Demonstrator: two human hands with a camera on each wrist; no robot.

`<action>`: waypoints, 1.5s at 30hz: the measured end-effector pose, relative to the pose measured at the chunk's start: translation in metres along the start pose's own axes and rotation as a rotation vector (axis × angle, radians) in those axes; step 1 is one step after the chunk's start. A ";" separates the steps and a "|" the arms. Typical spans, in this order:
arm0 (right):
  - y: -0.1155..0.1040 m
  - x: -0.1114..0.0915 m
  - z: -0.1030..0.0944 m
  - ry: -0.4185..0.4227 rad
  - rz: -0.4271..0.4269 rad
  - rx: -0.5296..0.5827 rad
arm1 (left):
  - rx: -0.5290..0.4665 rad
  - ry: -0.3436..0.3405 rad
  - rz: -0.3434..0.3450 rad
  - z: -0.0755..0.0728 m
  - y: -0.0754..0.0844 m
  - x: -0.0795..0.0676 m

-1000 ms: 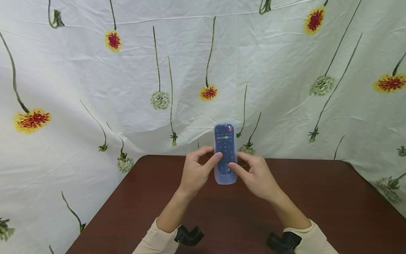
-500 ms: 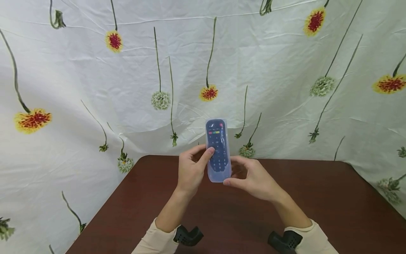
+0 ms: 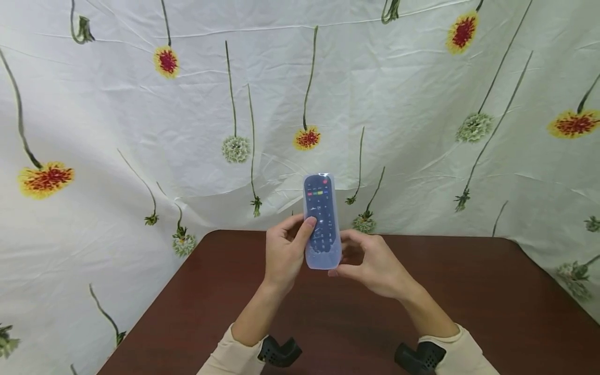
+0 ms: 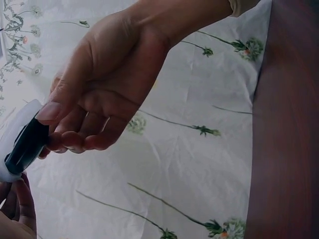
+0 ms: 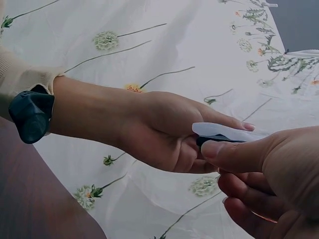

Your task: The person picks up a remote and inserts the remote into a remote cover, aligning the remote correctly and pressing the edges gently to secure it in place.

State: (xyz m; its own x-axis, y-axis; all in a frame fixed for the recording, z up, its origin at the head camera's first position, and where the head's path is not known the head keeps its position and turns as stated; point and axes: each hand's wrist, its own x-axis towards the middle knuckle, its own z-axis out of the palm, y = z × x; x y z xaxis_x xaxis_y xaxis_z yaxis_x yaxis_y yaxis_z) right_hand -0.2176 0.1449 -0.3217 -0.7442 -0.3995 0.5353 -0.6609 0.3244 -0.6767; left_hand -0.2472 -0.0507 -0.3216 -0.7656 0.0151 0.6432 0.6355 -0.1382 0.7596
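Observation:
A dark blue remote control (image 3: 320, 208) with red, green and yellow buttons stands upright in a translucent bluish-white cover (image 3: 324, 260), above the table. My left hand (image 3: 285, 255) grips its left edge, thumb lying across the front and fingers behind. With my right hand (image 3: 375, 265) I pinch the lower right corner, the thumb at the bottom edge and the other fingers partly hidden behind. In the left wrist view, the thumb of the left hand (image 4: 109, 74) presses on the dark remote (image 4: 27, 144). Edge-on in the right wrist view, the pale cover (image 5: 219, 131) shows between both hands.
Below the hands extends a reddish-brown table (image 3: 328, 323) with rounded far corners. Behind it hangs a white cloth (image 3: 398, 94) printed with flowers. Black devices (image 3: 279, 351) sit on both wrists by the cream sleeves (image 3: 234, 351).
The remote control has shifted left and slightly up since a second ago. My right thumb has moved from its front down to the bottom corner. Little differs over the last half second.

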 end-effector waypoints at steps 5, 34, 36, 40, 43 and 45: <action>-0.003 0.000 0.002 0.033 -0.026 -0.014 | -0.005 0.005 -0.027 0.001 0.000 -0.001; -0.001 -0.001 -0.011 -0.014 0.065 0.071 | 0.113 -0.139 0.107 -0.006 0.000 0.001; -0.001 0.000 -0.009 0.031 0.088 0.074 | 0.116 -0.184 0.125 -0.005 -0.001 0.000; -0.002 -0.001 -0.009 0.092 0.083 0.033 | 0.130 -0.238 0.136 -0.004 0.000 0.000; -0.003 -0.001 -0.010 0.122 0.077 0.006 | 0.139 -0.227 0.139 -0.006 0.001 0.000; -0.004 -0.001 -0.012 0.133 0.078 -0.004 | 0.134 -0.222 0.164 -0.008 0.001 0.002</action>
State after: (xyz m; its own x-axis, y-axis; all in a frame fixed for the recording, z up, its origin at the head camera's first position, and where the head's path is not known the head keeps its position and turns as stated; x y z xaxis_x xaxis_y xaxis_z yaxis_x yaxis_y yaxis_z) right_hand -0.2157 0.1543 -0.3137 -0.7995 -0.2554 0.5437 -0.6006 0.3539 -0.7170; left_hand -0.2487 -0.0589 -0.3204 -0.6202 0.2210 0.7527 0.7679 -0.0251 0.6401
